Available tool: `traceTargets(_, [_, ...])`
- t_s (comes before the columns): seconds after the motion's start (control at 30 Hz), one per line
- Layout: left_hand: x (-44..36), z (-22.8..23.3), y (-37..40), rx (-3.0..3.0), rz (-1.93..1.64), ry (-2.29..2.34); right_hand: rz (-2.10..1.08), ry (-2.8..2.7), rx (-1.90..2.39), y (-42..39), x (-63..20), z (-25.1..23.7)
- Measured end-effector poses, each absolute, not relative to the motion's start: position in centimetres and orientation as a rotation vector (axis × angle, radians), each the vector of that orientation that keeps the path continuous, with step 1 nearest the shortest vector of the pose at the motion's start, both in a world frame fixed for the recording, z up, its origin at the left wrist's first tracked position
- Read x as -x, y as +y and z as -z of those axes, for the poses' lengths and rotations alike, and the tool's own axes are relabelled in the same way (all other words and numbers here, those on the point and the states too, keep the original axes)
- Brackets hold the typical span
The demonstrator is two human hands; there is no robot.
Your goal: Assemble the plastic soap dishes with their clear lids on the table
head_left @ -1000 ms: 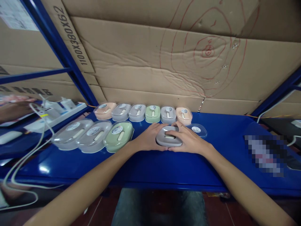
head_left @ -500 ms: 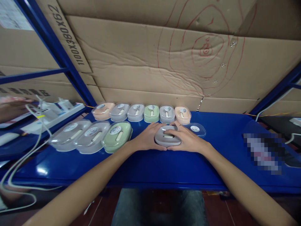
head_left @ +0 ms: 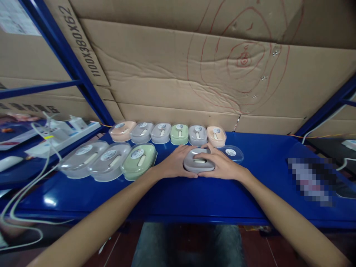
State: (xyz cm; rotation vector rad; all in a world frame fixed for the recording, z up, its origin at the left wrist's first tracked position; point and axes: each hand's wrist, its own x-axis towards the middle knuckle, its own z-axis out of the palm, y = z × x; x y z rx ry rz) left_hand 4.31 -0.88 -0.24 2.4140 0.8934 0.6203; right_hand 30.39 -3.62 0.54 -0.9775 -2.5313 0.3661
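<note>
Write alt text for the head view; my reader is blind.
Both hands, left hand and right hand, clasp a grey box on a blue table. Rows of similar boxes stand behind, before cardboard.

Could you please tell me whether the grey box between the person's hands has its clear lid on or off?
Off. The grey box shows a bare matte top, and a clear lid lies on the blue shelf just behind the right hand.
</note>
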Motion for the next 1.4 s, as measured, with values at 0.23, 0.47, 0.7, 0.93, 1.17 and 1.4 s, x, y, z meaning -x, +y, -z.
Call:
traceTargets(0.23, [-4.33, 0.48, -0.71, -2.422, -0.634, 0.863, -0.37, -2.539, 0.987, -3.53, -30.46, -0.54])
traceTargets(0.47, [-4.39, 0.61, -0.66, -2.428, -0.648, 0.869, -0.381, -2.514, 1.0, -3.64, -30.43, -0.75])
traceTargets(0.7, [-4.22, 0.91, -0.61, -2.418, -0.673, 0.879, -0.333, -2.529, 0.975, -3.36, -30.59, -0.26])
traceTargets(0.93, [-4.45, 1.09, -0.74, -2.429, -0.693, 0.874, -0.195, -2.558, 0.97, -3.81, -30.31, -0.55])
traceTargets(1.17, [-4.21, 0.6, -0.71, -2.419, -0.647, 0.857, -0.218, -2.588, 0.958, -3.77, -30.43, -0.85])
traceTargets(1.4, [-3.81, 0.25, -0.52, -2.403, -0.644, 0.81, -0.374, -2.527, 0.99, -3.57, -30.61, -0.62])
